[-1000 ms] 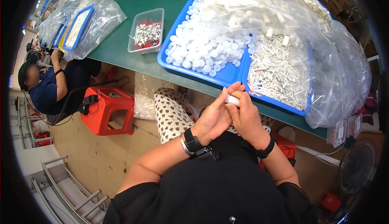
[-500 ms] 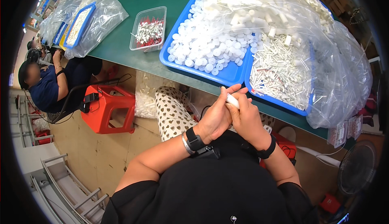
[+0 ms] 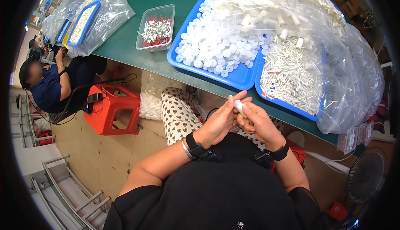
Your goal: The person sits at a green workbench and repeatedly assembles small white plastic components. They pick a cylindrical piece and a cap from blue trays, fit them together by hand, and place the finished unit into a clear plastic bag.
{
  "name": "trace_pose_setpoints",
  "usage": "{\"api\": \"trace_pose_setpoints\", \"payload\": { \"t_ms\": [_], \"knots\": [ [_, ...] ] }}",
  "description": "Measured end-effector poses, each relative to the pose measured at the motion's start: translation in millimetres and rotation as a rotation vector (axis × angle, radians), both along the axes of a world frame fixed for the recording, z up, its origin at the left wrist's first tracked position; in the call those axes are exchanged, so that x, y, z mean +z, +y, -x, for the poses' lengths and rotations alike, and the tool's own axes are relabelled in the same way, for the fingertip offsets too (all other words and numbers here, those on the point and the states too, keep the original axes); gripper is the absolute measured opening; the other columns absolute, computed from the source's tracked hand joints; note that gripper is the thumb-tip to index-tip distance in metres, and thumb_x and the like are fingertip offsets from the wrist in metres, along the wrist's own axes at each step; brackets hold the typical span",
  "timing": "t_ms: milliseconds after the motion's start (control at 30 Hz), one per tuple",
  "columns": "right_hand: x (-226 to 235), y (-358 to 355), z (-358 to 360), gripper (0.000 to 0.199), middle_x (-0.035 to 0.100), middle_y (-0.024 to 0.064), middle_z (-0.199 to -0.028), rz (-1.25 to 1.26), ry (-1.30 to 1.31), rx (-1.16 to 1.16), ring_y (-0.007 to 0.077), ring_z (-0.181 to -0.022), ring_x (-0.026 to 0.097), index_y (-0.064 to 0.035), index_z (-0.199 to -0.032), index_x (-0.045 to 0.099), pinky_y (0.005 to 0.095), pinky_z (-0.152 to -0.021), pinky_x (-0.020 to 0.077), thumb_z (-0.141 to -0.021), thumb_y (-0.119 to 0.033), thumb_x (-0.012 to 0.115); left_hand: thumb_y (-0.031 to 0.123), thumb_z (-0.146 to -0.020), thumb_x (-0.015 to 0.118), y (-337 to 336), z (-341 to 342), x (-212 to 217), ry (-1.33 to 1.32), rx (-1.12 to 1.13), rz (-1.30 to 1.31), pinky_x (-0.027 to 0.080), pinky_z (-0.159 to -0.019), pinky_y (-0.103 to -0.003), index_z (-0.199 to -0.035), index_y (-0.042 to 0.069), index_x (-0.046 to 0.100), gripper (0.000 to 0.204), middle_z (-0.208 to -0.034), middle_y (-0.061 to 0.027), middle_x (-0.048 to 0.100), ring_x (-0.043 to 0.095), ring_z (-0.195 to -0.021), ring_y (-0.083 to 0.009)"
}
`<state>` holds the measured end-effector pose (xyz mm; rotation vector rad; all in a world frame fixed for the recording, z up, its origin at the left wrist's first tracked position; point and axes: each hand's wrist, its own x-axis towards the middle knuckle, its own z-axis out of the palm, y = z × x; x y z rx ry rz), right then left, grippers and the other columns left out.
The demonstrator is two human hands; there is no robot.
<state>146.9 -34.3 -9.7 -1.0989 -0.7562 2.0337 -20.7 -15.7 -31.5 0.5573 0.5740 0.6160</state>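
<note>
Above my lap, at the table's front edge, my two hands meet around a small white cylindrical piece (image 3: 238, 105). My left hand (image 3: 220, 124) holds it from the left, thumb against it and a forefinger stretched out beyond. On the other side my right hand (image 3: 261, 124) pinches the piece with thumb and curled fingers, which hide its lower part. Just past my hands are a blue tray of translucent white discs (image 3: 208, 49) and a blue tray of thin white tubes (image 3: 291, 69). A few thicker white cylinders (image 3: 299, 43) lie on the tubes.
A clear bag of white cylinders (image 3: 266, 5) slumps over both trays. Left of them on the green table (image 3: 121, 42) stands a clear tub (image 3: 139, 42) of white-and-red pieces. A red stool (image 3: 110, 111) and a seated person (image 3: 52, 84) are at left; a fan (image 3: 366, 174) is at right.
My right hand has turned and shifted slightly, its fingers now curled lower around the white piece. The piece stands more upright between my hands. The view has shifted a little.
</note>
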Motion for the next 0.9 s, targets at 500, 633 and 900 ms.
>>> {"api": "trace_pose_setpoints", "payload": {
  "t_ms": [500, 633, 900],
  "knots": [
    [-35.5, -18.9, 13.9, 0.029, 0.065, 0.0247, -0.085, -0.677, -1.08, 0.413, 0.0425, -0.075, 0.065, -0.0002, -0.111, 0.053, 0.0488, -0.066, 0.0499, -0.101, -0.027, 0.05, 0.045, -0.108, 0.024, -31.2, -12.6, -37.1, 0.112, 0.149, 0.333, 0.042, -0.105, -0.039, -0.125, 0.003, 0.051, 0.052, -0.129, -0.0122, 0.057, 0.054, -0.121, -0.023],
    [-65.3, -17.6, 3.3, 0.029, 0.067, 0.0236, -0.082, -0.665, -1.118, 0.484, 0.0406, -0.075, 0.066, -0.0017, -0.109, 0.052, 0.0514, -0.066, 0.0505, -0.1, -0.029, 0.051, 0.044, -0.107, 0.027, -28.1, -11.4, -69.0, 0.159, 0.082, 0.502, 0.04, -0.107, -0.043, -0.129, 0.004, 0.047, 0.049, -0.13, -0.0126, 0.054, 0.05, -0.125, -0.0247],
    [-70.1, -10.7, -11.8, 0.042, 0.067, 0.023, -0.104, -0.524, -1.249, 0.528, 0.0406, -0.099, 0.064, -0.0039, -0.127, 0.052, 0.0482, -0.085, 0.0497, -0.095, -0.031, 0.056, 0.035, -0.107, 0.039, -6.3, 9.2, -64.5, 0.32, 0.046, 0.486, 0.047, -0.1, -0.038, -0.129, -0.002, 0.047, 0.044, -0.125, -0.0145, 0.058, 0.056, -0.116, -0.0237]
  ]
}}
